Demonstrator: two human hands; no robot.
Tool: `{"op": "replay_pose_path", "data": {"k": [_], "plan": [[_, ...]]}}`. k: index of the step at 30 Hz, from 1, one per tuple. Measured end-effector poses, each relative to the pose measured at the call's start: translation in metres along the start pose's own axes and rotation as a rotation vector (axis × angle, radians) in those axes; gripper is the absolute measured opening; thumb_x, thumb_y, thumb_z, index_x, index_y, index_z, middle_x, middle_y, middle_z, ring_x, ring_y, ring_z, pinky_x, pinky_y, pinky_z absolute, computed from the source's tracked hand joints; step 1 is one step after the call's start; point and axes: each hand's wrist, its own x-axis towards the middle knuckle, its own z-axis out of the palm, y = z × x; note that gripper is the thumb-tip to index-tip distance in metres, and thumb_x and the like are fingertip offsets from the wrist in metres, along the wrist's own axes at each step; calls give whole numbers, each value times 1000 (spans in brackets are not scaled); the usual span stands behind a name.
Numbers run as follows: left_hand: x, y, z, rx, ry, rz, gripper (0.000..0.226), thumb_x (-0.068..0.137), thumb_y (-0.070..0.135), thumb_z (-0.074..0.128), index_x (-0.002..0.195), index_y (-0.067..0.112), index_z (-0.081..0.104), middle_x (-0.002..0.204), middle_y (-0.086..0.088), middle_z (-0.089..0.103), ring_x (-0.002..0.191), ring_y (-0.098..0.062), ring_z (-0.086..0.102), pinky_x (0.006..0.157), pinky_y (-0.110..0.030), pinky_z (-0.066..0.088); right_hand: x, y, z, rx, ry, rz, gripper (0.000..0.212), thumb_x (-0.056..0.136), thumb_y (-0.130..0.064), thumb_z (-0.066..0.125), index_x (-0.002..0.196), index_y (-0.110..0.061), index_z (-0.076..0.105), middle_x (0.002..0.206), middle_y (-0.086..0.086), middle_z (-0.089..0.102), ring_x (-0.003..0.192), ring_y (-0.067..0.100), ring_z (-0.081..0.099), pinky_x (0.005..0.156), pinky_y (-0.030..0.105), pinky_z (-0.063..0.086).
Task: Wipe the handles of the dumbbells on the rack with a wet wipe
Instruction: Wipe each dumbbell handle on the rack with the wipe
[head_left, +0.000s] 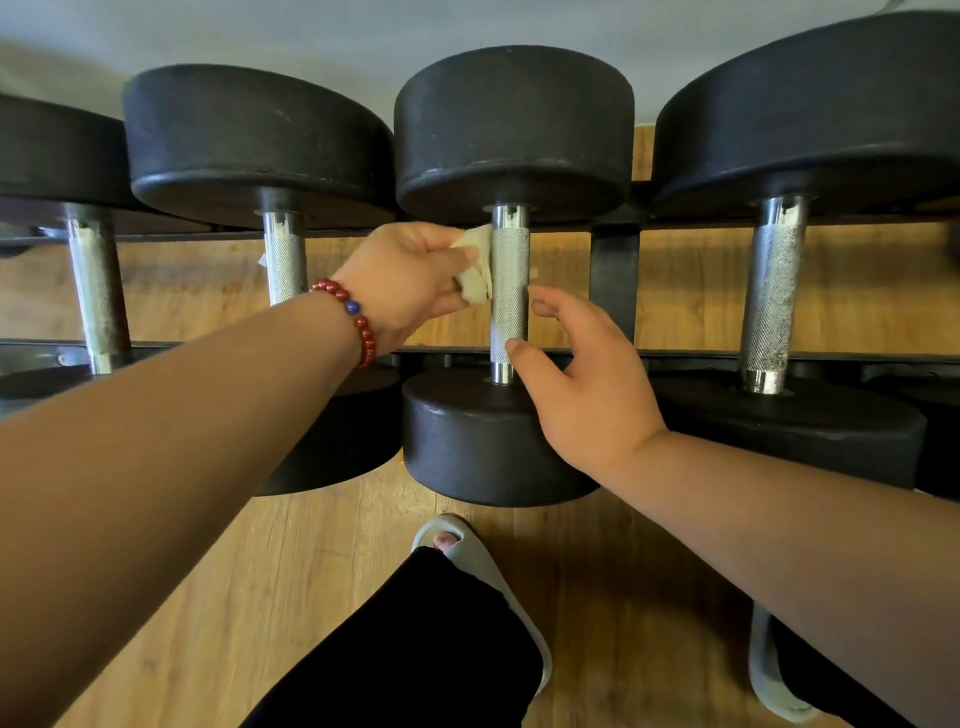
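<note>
Against the left side of a dumbbell bar, the left grip (410, 280) pinches a crumpled off-white wet wipe (475, 270) between thumb and fingertips and presses it to the knurled silver steel handle (509, 291). The right grip (587, 384) is released, fingers spread just beside the bar and the thumb tip touching its lower end. That handle belongs to a black round-headed dumbbell (511, 130) lying across the rails of a black metal rack (613, 280), with like dumbbells close on both sides. The wipe looks light, limp and damp, so it should mould to the knurling yet may snag or shred on it. Bunched as it is, it wants wrapping round the bar. The dumbbell is likely heavy and may roll, so steadying it by the bar seems wise. A red bead bracelet (358, 322) circles the left wrist.
</note>
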Motion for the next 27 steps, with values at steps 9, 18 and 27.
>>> {"op": "replay_pose_path", "data": {"k": [9, 18, 27], "plan": [[-2, 4, -1, 56, -4, 4, 16, 97, 7, 52, 105, 11, 65, 98, -6, 73, 86, -10, 72, 69, -20, 56, 1, 0, -1, 12, -7, -9, 52, 91, -40, 53, 140, -34, 41, 138, -13, 47, 130, 6, 38, 105, 36, 42], [2, -4, -1, 93, -34, 32, 19, 98, 10, 49, 107, 14, 66, 98, -2, 74, 91, -10, 71, 78, -23, 57, 1, -1, 0, 19, -14, -14, 51, 91, -40, 54, 140, -35, 41, 137, -13, 47, 129, 6, 39, 103, 38, 44], [13, -14, 20, -206, 38, 53, 23, 100, 18, 50, 116, 9, 63, 109, -9, 72, 103, -18, 68, 94, -35, 53, 0, -3, -2, 19, -15, -22, 50, 92, -37, 55, 141, -33, 40, 136, -13, 47, 127, 5, 39, 101, 36, 45]]}}
